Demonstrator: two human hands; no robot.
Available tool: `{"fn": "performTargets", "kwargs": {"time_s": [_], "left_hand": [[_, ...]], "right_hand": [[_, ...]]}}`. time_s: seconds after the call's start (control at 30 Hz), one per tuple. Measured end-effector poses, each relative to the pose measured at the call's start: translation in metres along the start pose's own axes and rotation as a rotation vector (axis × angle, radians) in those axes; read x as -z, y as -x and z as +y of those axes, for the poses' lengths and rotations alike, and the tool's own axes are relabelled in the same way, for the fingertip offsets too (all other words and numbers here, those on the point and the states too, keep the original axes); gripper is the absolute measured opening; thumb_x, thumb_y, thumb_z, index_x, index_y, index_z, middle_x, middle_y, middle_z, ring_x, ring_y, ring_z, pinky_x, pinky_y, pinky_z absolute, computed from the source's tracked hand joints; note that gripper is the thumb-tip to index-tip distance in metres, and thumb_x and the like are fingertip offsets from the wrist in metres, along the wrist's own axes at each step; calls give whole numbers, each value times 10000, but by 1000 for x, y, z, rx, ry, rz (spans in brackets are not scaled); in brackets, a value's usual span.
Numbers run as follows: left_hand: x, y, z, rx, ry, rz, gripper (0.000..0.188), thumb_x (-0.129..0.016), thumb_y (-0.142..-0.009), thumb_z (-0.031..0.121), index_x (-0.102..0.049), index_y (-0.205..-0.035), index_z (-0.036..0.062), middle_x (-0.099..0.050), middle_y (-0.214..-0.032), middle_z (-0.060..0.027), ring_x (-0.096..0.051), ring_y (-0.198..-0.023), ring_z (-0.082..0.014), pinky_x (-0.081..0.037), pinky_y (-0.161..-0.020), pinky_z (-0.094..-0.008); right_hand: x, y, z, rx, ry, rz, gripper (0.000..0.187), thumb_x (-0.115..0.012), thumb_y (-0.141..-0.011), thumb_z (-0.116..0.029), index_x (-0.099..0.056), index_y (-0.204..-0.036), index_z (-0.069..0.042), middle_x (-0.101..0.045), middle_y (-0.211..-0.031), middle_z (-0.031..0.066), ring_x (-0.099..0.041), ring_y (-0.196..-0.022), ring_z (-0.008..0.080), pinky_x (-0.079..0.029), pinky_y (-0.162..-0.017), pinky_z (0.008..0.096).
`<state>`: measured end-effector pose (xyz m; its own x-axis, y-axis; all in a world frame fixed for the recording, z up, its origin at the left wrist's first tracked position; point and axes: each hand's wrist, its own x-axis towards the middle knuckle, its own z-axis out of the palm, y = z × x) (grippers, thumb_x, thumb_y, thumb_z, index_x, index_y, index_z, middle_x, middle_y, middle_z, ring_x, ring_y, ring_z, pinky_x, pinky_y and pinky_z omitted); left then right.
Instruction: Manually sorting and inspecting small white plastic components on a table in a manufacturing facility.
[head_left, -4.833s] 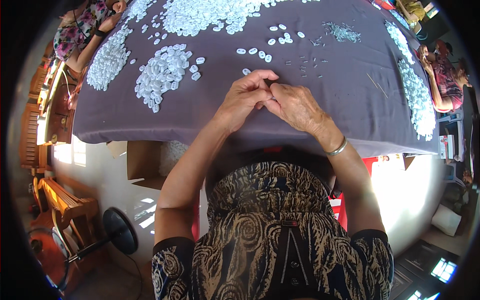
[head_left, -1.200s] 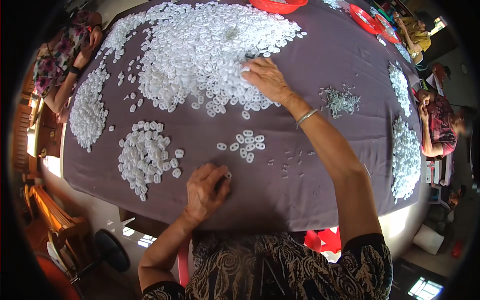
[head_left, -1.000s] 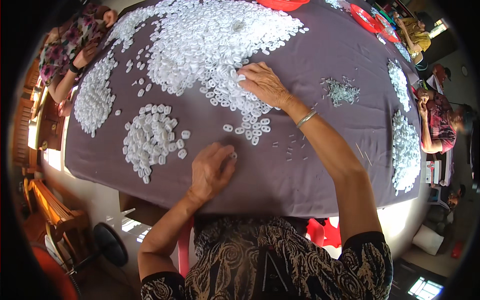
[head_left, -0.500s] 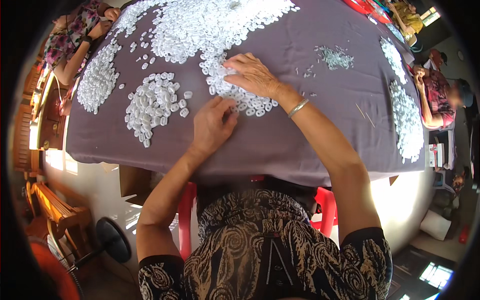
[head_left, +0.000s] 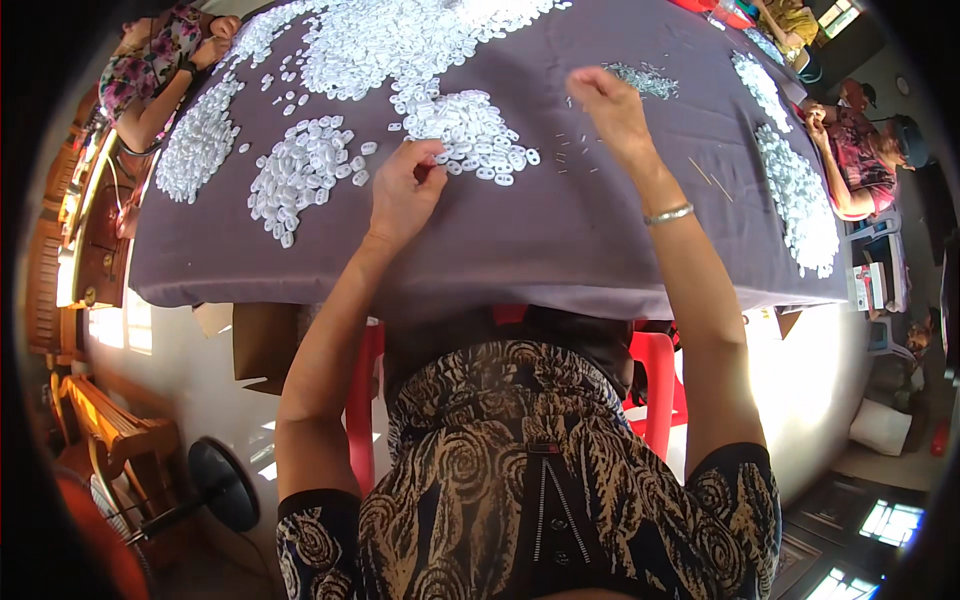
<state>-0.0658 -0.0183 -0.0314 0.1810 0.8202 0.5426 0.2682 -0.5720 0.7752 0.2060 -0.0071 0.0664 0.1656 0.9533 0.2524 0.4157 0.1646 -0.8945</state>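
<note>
My left hand (head_left: 405, 195) is at the near left edge of a heap of small white oval plastic pieces with holes (head_left: 468, 125). Its fingers are curled toward the thumb; whatever may lie between them is too small to name. Off to the right, my right hand (head_left: 612, 112) is raised with its fingers closed together, just short of a pile of small thin clear-grey pins (head_left: 648, 80). I cannot make out whether it holds anything. Several loose pins lie on the cloth left of that wrist. A separate pile of white oval pieces (head_left: 300, 175) sits left of my left hand.
A dark purple cloth (head_left: 560, 235) covers the table. A large mound of white pieces (head_left: 385, 45) spreads at the far side. More piles line the left (head_left: 200, 140) and right (head_left: 795, 190) edges. Two thin sticks (head_left: 712, 180) lie at right. Other people sit around the table.
My right hand has left the heap of white pieces and moved right toward the pins, its fingers now closed. My left hand stays by the heap. The view has shifted slightly.
</note>
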Motion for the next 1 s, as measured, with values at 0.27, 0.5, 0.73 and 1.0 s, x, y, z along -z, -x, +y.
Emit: {"fn": "performTargets", "kwargs": {"time_s": [0.27,0.5,0.73,1.0], "left_hand": [[-1,1,-3,52,45,-5,195,-637,-768,16,-626,-957,66,-590,-784,-57,-577,-633,-137,-477,-582,-259],[-2,-2,1,5,-23,-18,181,-639,-766,11,-630,-939,63,-575,-765,-52,-573,-625,-153,-462,-562,-273],[-1,0,2,-7,-33,-27,205,-649,-780,-19,-634,-971,54,-571,-773,-25,-540,-628,-98,-440,-567,-232],[-1,-1,6,-5,-30,-11,168,-640,-761,3,-635,-920,57,-581,-771,-55,-575,-614,-161,-459,-556,-284]], "right_hand": [[-3,43,24,424,687,-4,87,-659,-809,-91,-649,-893,-69,-600,-885,41,-564,-839,208,-475,-790,334],[-20,44,29,602,692,-138,130,-670,-791,-81,-661,-920,-91,-596,-914,30,-538,-868,237,-460,-820,352],[-28,46,28,542,680,-188,79,-658,-789,-81,-631,-864,-78,-586,-856,32,-547,-874,232,-456,-808,363],[-6,44,30,509,839,-96,60,-643,-808,-111,-609,-850,-84,-584,-837,23,-552,-866,228,-433,-803,380]]}}
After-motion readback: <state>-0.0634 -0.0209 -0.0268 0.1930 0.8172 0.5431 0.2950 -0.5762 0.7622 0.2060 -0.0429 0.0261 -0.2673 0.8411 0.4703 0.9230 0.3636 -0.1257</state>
